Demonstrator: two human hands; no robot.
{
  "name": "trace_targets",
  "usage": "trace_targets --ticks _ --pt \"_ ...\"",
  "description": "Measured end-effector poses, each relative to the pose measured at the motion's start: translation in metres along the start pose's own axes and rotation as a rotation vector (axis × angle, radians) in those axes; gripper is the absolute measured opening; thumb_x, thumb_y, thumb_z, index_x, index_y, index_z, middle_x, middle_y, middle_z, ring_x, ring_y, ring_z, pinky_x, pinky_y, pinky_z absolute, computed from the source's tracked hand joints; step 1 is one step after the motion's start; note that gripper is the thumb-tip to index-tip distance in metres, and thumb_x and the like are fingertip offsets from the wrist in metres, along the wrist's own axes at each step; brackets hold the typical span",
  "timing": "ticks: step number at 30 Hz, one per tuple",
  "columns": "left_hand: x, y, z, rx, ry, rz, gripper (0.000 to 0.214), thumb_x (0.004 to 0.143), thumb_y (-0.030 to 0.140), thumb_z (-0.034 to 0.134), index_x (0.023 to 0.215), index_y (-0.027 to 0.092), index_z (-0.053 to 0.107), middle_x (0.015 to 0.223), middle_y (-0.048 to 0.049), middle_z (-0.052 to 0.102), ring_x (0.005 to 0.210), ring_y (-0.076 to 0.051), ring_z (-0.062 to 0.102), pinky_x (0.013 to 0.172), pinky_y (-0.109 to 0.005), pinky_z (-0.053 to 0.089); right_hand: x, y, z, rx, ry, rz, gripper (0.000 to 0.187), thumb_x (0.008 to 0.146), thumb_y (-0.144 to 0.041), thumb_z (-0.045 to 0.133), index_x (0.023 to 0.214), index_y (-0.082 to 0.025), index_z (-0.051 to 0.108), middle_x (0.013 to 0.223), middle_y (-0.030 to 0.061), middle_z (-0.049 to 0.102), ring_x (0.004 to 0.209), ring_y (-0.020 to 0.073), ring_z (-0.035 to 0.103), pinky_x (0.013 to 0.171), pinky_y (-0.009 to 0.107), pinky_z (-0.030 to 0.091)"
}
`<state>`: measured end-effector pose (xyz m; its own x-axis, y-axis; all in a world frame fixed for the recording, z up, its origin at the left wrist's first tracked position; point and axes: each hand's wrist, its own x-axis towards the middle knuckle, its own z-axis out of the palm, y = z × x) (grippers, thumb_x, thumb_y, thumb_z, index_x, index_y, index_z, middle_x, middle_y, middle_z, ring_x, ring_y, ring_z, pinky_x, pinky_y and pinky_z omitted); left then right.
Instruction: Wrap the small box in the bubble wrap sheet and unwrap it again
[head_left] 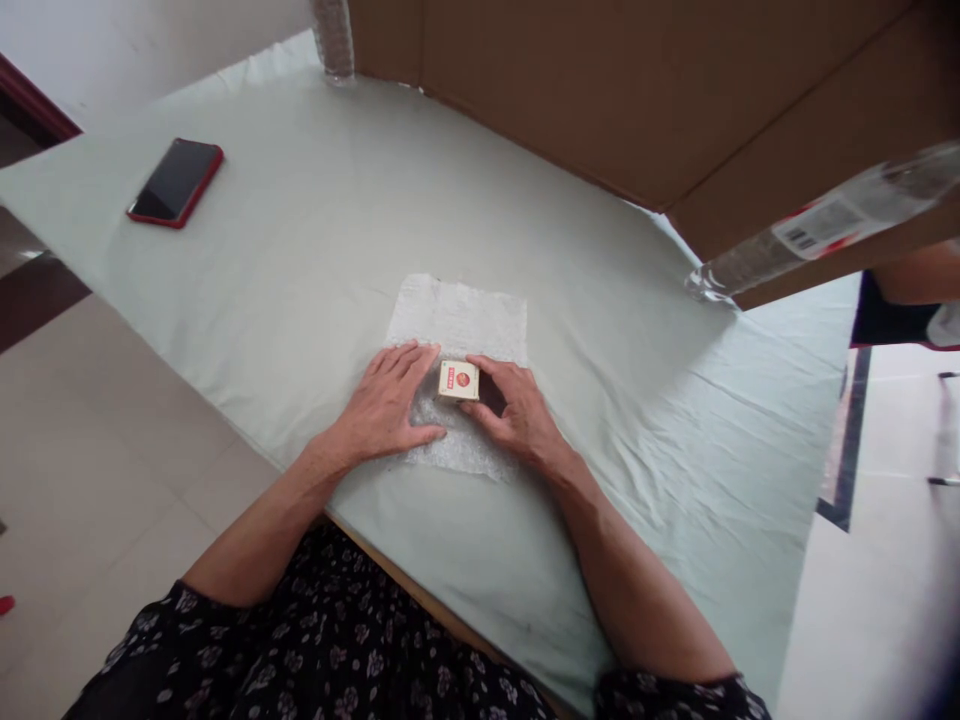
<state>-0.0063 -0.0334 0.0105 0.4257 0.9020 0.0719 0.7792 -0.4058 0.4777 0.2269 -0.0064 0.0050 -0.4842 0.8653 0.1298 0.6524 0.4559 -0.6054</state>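
A small cream-coloured box with a red label and a round red mark lies on a sheet of bubble wrap. My right hand has its thumb and fingers around the box's right side, gripping it. Flat over the left part of the sheet rests my left hand, fingers stretched out and thumb apart, its fingertips close to the box's left edge. Part of the bubble wrap is hidden under both hands.
A pale green cloth covers the table. At the far left lies a phone in a red case. A large cardboard panel stands at the back, with clear plastic bottles at its edges. Part of another person's arm shows at right.
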Motion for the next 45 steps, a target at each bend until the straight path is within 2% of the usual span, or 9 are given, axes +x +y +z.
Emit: trace_targets --ticks 6,14,19,28,32,36,39,41,45 --pt "-0.001 -0.006 -0.002 -0.057 0.014 0.015 0.098 0.079 0.051 0.074 0.158 0.018 0.026 0.159 -0.0179 0.043 0.149 -0.038 0.035 0.124 -0.056 0.026 -0.002 0.001 0.002 -0.001 0.008 -0.008 0.056 0.091 -0.037 0.061 0.145 -0.027 0.050 0.136 0.0098 0.067 0.120 0.0319 0.062 0.103 0.052 0.046" --pt "-0.010 -0.011 -0.020 -0.220 0.166 -0.049 0.074 0.089 0.045 0.061 0.152 0.016 0.037 0.152 -0.0168 0.051 0.141 -0.031 0.049 0.118 -0.050 0.040 0.000 0.000 0.001 0.025 -0.004 -0.006 0.056 0.092 -0.041 0.060 0.146 -0.028 0.050 0.137 0.0100 0.066 0.121 0.0328 0.061 0.103 0.053 0.045" --pt "-0.015 -0.004 -0.020 -0.174 0.108 -0.047 0.066 0.090 0.042 0.058 0.148 0.017 0.044 0.149 -0.0157 0.054 0.138 -0.031 0.051 0.117 -0.050 0.042 0.000 -0.002 0.003 0.011 0.017 -0.004 0.056 0.093 -0.038 0.058 0.147 -0.025 0.048 0.138 0.0112 0.065 0.120 0.0318 0.061 0.103 0.052 0.045" --pt "-0.017 -0.010 -0.004 -0.060 0.080 0.011 0.075 0.085 0.037 0.063 0.152 0.017 0.038 0.151 -0.0178 0.051 0.143 -0.035 0.045 0.119 -0.055 0.036 0.001 -0.003 0.008 0.023 0.066 -0.005 0.057 0.091 -0.032 0.059 0.146 -0.019 0.049 0.134 0.0133 0.067 0.116 0.0318 0.062 0.102 0.050 0.046" --pt "-0.018 -0.009 -0.005 -0.070 0.111 0.040 0.072 0.086 0.036 0.064 0.150 0.015 0.041 0.148 -0.0190 0.054 0.141 -0.035 0.048 0.118 -0.055 0.038 0.001 -0.001 0.010 0.023 0.079 -0.020 0.056 0.091 -0.032 0.061 0.145 -0.020 0.049 0.132 0.0134 0.068 0.116 0.0318 0.062 0.102 0.051 0.046" --pt "-0.023 -0.002 -0.012 -0.077 0.136 0.075 0.069 0.087 0.037 0.065 0.149 0.018 0.043 0.148 -0.0185 0.053 0.141 -0.035 0.048 0.117 -0.055 0.041 -0.001 0.001 0.005 0.035 0.071 -0.053 0.061 0.093 -0.037 0.062 0.149 -0.024 0.043 0.141 0.0134 0.063 0.118 0.0312 0.063 0.101 0.051 0.048" --pt "-0.033 0.004 -0.023 -0.036 0.144 0.108 0.069 0.087 0.037 0.068 0.149 0.020 0.044 0.150 -0.0186 0.051 0.142 -0.036 0.047 0.117 -0.056 0.041 -0.010 -0.004 -0.009 0.020 0.128 -0.091 0.060 0.093 -0.043 0.063 0.147 -0.025 0.044 0.144 0.0141 0.059 0.116 0.0297 0.065 0.098 0.049 0.050" --pt "-0.042 0.009 -0.030 -0.004 0.138 0.134 0.069 0.086 0.036 0.070 0.148 0.019 0.046 0.150 -0.0199 0.050 0.142 -0.037 0.046 0.117 -0.056 0.040 -0.022 -0.013 -0.020 -0.024 0.155 -0.158 0.048 0.094 -0.044 0.064 0.138 -0.025 0.053 0.136 0.0124 0.065 0.119 0.0291 0.064 0.097 0.046 0.049" --pt "-0.055 0.018 -0.035 0.035 0.097 0.172 0.057 0.083 0.030 0.074 0.136 0.015 0.056 0.150 -0.0217 0.049 0.143 -0.039 0.044 0.117 -0.057 0.040 -0.053 -0.033 -0.029 -0.151 0.021 -0.321 0.036 0.092 -0.038 0.068 0.123 -0.021 0.062 0.123 0.0119 0.072 0.108 0.0282 0.066 0.092 0.044 0.048"
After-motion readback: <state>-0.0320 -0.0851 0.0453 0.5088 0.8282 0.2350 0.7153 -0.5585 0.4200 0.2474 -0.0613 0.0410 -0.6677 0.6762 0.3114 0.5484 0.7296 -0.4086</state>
